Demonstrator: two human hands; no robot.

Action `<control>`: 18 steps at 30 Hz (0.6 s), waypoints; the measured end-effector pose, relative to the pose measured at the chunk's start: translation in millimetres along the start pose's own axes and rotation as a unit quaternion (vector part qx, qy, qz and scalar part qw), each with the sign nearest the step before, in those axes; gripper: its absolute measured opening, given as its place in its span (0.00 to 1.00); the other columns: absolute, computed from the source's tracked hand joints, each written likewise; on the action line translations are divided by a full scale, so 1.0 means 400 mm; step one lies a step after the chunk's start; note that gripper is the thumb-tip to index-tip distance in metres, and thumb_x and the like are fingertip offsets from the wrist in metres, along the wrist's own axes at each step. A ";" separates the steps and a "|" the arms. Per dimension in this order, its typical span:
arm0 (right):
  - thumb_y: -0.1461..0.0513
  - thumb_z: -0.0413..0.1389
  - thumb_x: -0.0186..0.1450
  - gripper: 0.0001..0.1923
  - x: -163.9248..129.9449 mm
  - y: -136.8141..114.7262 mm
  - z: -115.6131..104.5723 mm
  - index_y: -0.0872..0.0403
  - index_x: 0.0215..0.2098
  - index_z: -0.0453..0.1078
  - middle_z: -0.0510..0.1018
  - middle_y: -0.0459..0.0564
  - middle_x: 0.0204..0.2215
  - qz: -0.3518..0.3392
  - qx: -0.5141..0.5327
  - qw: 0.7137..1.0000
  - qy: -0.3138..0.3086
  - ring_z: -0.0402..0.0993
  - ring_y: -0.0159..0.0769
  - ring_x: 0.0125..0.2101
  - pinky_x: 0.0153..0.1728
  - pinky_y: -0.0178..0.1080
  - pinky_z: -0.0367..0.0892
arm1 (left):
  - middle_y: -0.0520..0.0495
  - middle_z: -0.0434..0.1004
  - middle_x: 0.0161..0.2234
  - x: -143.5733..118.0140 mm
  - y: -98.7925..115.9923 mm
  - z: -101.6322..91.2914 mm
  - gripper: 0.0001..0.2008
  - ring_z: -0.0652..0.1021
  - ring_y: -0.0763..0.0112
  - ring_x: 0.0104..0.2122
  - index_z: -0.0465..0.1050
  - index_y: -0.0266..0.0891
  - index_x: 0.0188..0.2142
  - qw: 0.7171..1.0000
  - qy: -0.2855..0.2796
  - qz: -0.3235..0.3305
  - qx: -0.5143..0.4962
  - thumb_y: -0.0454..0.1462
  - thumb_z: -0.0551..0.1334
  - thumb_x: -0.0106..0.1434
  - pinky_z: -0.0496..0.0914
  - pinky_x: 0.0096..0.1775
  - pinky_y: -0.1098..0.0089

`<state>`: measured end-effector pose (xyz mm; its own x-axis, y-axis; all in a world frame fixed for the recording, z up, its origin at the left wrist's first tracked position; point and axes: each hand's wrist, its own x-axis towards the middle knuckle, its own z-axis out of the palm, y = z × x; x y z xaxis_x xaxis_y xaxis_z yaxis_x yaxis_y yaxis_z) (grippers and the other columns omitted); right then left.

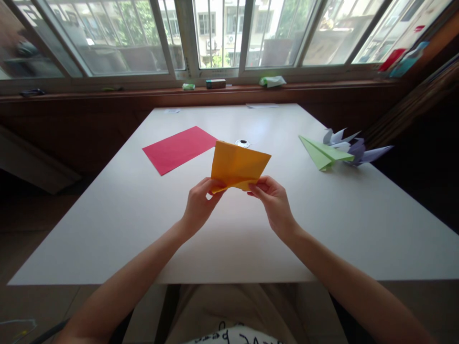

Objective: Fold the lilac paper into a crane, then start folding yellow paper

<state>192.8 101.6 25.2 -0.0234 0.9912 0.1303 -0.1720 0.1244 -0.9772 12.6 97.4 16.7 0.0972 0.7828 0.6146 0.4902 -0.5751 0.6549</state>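
A folded sheet of orange-yellow paper (239,162) is held up over the middle of the table, between my two hands. My left hand (201,200) pinches its lower left corner, thumb on the near side. At the lower right corner, my right hand (274,199) grips it between thumb and fingers. The paper's near edge bends open a little between the hands, and its inner folds are hard to make out. A flat red sheet of paper (181,149) lies on the table beyond my left hand.
On the white table (125,239), a green paper plane (324,152) lies at the right beside purple folded paper (367,154) and white folded paper (339,137). A round black-and-white disc (243,143) is just behind the orange paper. Small items, including a box (215,84), line the windowsill.
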 end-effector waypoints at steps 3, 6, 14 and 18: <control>0.58 0.61 0.56 0.08 -0.006 0.006 0.002 0.52 0.30 0.68 0.76 0.44 0.29 -0.027 -0.021 0.999 -0.006 0.72 0.31 0.32 0.34 0.36 0.68 | 0.49 0.76 0.32 0.003 0.000 -0.003 0.03 0.71 0.75 0.25 0.74 0.40 0.34 1.000 -0.007 -0.020 0.010 0.34 0.62 0.58 0.67 0.29 0.72; 0.58 0.61 0.56 0.09 -0.006 0.009 0.001 0.52 0.29 0.68 0.76 0.44 0.28 -0.035 -0.032 0.999 0.001 0.72 0.31 0.31 0.34 0.37 0.68 | 0.50 0.77 0.30 0.008 0.004 -0.008 0.03 0.71 0.75 0.25 0.75 0.40 0.32 0.999 -0.003 -0.044 0.003 0.34 0.63 0.57 0.67 0.30 0.72; 0.56 0.61 0.55 0.10 -0.002 0.000 -0.002 0.52 0.30 0.67 0.76 0.44 0.28 -0.035 -0.035 0.999 0.008 0.73 0.32 0.31 0.33 0.37 0.69 | 0.50 0.75 0.24 0.012 0.003 -0.013 0.11 0.75 0.72 0.26 0.71 0.37 0.27 0.977 0.044 -0.171 -0.121 0.43 0.65 0.55 0.68 0.29 0.72; 0.55 0.62 0.54 0.12 -0.003 -0.006 -0.001 0.53 0.31 0.68 0.77 0.46 0.30 0.011 -0.023 0.999 -0.029 0.74 0.33 0.32 0.35 0.39 0.70 | 0.51 0.75 0.27 0.011 0.000 -0.008 0.14 0.76 0.73 0.28 0.66 0.38 0.34 0.950 0.080 -0.214 -0.214 0.44 0.66 0.54 0.70 0.32 0.72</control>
<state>193.9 100.0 27.5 -0.0835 0.9896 0.1167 -0.1256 0.1057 -0.9864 10.2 100.1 20.9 -0.1807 0.9406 0.2875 0.0554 -0.2821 0.9578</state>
